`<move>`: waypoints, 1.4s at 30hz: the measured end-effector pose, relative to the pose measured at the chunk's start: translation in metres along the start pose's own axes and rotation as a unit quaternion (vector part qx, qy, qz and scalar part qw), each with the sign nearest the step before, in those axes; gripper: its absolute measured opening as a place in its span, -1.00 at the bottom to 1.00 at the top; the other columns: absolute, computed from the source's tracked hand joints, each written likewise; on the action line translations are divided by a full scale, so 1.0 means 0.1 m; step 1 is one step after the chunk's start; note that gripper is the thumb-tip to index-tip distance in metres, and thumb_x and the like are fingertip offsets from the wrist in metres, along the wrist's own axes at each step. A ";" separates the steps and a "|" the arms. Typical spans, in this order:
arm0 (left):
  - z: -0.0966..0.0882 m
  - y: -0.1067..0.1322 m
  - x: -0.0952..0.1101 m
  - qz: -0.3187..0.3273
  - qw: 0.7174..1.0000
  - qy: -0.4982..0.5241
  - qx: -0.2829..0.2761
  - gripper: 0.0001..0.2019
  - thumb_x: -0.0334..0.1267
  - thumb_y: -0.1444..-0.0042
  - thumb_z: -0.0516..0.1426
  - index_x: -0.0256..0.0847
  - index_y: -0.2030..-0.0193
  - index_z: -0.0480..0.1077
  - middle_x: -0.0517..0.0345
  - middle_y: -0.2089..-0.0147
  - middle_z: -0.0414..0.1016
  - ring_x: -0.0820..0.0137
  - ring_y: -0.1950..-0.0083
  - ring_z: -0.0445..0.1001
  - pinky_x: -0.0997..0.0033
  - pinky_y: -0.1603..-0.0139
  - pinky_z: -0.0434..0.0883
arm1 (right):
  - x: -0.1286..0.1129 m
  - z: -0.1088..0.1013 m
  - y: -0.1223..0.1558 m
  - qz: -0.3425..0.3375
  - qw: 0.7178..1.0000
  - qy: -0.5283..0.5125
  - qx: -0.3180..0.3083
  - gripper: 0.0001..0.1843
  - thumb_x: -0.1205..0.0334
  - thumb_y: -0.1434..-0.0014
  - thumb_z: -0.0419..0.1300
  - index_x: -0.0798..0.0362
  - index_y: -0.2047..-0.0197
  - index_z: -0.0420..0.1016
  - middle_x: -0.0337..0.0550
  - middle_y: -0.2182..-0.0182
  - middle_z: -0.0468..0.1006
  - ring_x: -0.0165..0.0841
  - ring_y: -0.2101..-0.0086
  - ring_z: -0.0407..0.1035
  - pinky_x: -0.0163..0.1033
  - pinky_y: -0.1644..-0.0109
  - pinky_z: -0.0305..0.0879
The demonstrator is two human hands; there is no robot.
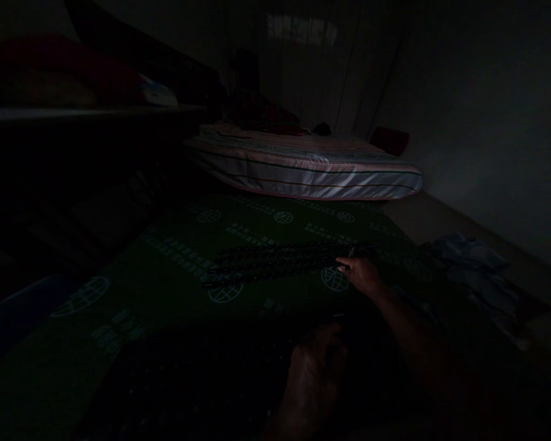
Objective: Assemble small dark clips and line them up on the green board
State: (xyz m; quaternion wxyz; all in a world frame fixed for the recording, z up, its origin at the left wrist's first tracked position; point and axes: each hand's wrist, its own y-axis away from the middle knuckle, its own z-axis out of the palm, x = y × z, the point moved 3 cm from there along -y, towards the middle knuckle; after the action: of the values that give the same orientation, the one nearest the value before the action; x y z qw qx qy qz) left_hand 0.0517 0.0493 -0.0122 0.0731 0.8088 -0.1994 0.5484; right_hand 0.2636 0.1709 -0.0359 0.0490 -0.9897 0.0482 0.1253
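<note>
The room is very dark. My right hand (363,274) reaches forward over a green mat printed with globe marks (174,269), its fingers pinched at the right end of several long dark beaded strips (266,263) laid side by side. A small pale thing shows at the fingertips; I cannot make it out. My left hand (313,373) rests low and near me on a dark cloth (202,380), its fingers curled, and what lies under them is hidden in shadow.
A striped mattress (303,168) lies on the floor beyond the mat, with dark clothes heaped on it. A crumpled pale cloth (475,263) lies at the right. A dark shelf or bench (73,113) runs along the left. Curtains hang at the back.
</note>
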 end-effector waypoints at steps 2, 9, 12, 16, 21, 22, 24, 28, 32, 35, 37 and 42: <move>0.00 0.00 0.00 -0.004 1.000 -0.005 -0.008 -0.68 -0.37 -0.06 0.06 -0.14 0.02 0.40 0.12 0.22 0.59 0.32 0.21 0.54 0.39 0.15 0.45 | 0.00 0.00 0.00 -0.003 1.000 0.003 0.001 -0.66 0.17 -0.14 0.12 -0.16 -0.01 0.44 -0.22 0.17 0.59 -0.33 0.21 0.48 -0.29 0.18 0.34; 0.01 0.00 0.00 0.007 1.000 -0.009 0.006 -0.68 -0.39 -0.05 0.07 -0.14 0.03 0.41 0.11 0.19 0.58 0.32 0.19 0.53 0.39 0.15 0.44 | -0.02 -0.01 0.02 -0.008 1.000 0.002 0.003 -0.67 0.20 -0.15 0.11 -0.15 -0.01 0.44 -0.22 0.17 0.58 -0.32 0.20 0.47 -0.29 0.18 0.35; 0.01 0.00 0.01 0.014 1.000 -0.011 0.010 -0.68 -0.39 -0.05 0.07 -0.13 0.03 0.41 0.12 0.22 0.58 0.32 0.20 0.53 0.39 0.14 0.44 | -0.03 -0.02 0.02 -0.010 1.000 0.002 0.004 -0.66 0.20 -0.15 0.11 -0.14 -0.01 0.44 -0.20 0.16 0.58 -0.32 0.20 0.47 -0.29 0.17 0.34; 0.01 0.00 0.01 0.011 1.000 -0.016 0.005 -0.67 -0.40 -0.04 0.07 -0.14 0.03 0.41 0.10 0.21 0.58 0.32 0.20 0.53 0.39 0.15 0.44 | -0.03 -0.03 0.03 -0.007 1.000 0.008 0.007 -0.67 0.20 -0.15 0.11 -0.14 0.00 0.45 -0.19 0.16 0.58 -0.30 0.19 0.47 -0.27 0.16 0.34; 0.01 0.01 0.01 0.012 1.000 -0.028 -0.003 -0.68 -0.38 -0.06 0.06 -0.17 0.02 0.40 0.09 0.19 0.57 0.31 0.19 0.53 0.38 0.16 0.43 | -0.04 -0.03 0.03 -0.004 1.000 0.016 0.009 -0.66 0.20 -0.16 0.09 -0.15 -0.01 0.44 -0.19 0.18 0.59 -0.31 0.22 0.48 -0.28 0.19 0.35; 0.01 0.01 0.01 0.009 1.000 -0.026 -0.005 -0.68 -0.38 -0.06 0.06 -0.17 0.01 0.39 0.09 0.19 0.58 0.31 0.19 0.53 0.39 0.15 0.43 | -0.04 -0.04 0.04 -0.004 1.000 0.017 0.009 -0.67 0.20 -0.17 0.09 -0.15 -0.01 0.44 -0.19 0.19 0.59 -0.31 0.22 0.48 -0.28 0.19 0.35; 0.01 0.01 0.00 0.005 1.000 -0.022 -0.007 -0.67 -0.38 -0.06 0.06 -0.17 0.01 0.39 0.10 0.19 0.57 0.32 0.18 0.53 0.39 0.14 0.43 | -0.04 -0.04 0.04 -0.004 1.000 0.018 0.009 -0.67 0.20 -0.17 0.08 -0.15 -0.01 0.44 -0.19 0.19 0.59 -0.31 0.22 0.48 -0.29 0.19 0.35; 0.02 0.01 0.00 0.004 1.000 -0.024 -0.008 -0.68 -0.37 -0.06 0.07 -0.17 0.02 0.40 0.08 0.16 0.57 0.32 0.16 0.52 0.40 0.12 0.43 | -0.04 -0.04 0.04 -0.005 1.000 0.019 0.012 -0.66 0.20 -0.17 0.07 -0.13 -0.02 0.44 -0.18 0.17 0.58 -0.30 0.21 0.48 -0.28 0.19 0.35; 0.02 0.01 0.00 0.007 0.999 -0.031 0.001 -0.68 -0.38 -0.05 0.07 -0.17 0.02 0.41 0.08 0.17 0.57 0.32 0.17 0.52 0.40 0.13 0.43 | -0.05 -0.04 0.05 -0.008 1.000 0.019 0.014 -0.66 0.21 -0.17 0.08 -0.12 -0.02 0.44 -0.17 0.17 0.58 -0.30 0.21 0.48 -0.29 0.19 0.35; 0.02 0.01 0.00 0.018 1.000 -0.013 0.010 -0.69 -0.39 -0.04 0.08 -0.14 0.04 0.41 0.11 0.20 0.58 0.32 0.19 0.53 0.40 0.17 0.44 | -0.05 -0.05 0.05 -0.006 1.000 0.019 0.013 -0.66 0.21 -0.17 0.07 -0.12 -0.02 0.44 -0.18 0.16 0.58 -0.32 0.21 0.48 -0.31 0.18 0.35; 0.02 0.01 0.00 0.018 1.000 0.016 0.019 -0.70 -0.39 -0.04 0.09 -0.12 0.07 0.42 0.14 0.24 0.59 0.34 0.22 0.53 0.42 0.19 0.44 | -0.04 -0.06 0.06 -0.002 1.000 0.021 0.009 -0.66 0.20 -0.18 0.07 -0.12 -0.02 0.44 -0.20 0.15 0.57 -0.33 0.19 0.47 -0.30 0.15 0.34; 0.01 -0.04 -0.07 -0.048 0.988 0.136 0.062 -0.78 -0.31 -0.06 0.10 -0.16 0.12 0.42 0.16 0.34 0.58 0.35 0.29 0.53 0.42 0.23 0.42 | -0.02 -0.07 0.05 0.013 0.999 0.029 0.001 -0.66 0.18 -0.18 0.07 -0.17 -0.03 0.42 -0.23 0.13 0.57 -0.33 0.17 0.45 -0.27 0.12 0.33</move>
State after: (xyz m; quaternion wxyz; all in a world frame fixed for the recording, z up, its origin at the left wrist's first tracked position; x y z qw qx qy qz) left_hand 0.0520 0.0544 -0.0185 0.0757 0.7381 -0.1140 0.6606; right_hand 0.2631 0.1653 -0.0295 0.0467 -0.9922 0.0629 0.0969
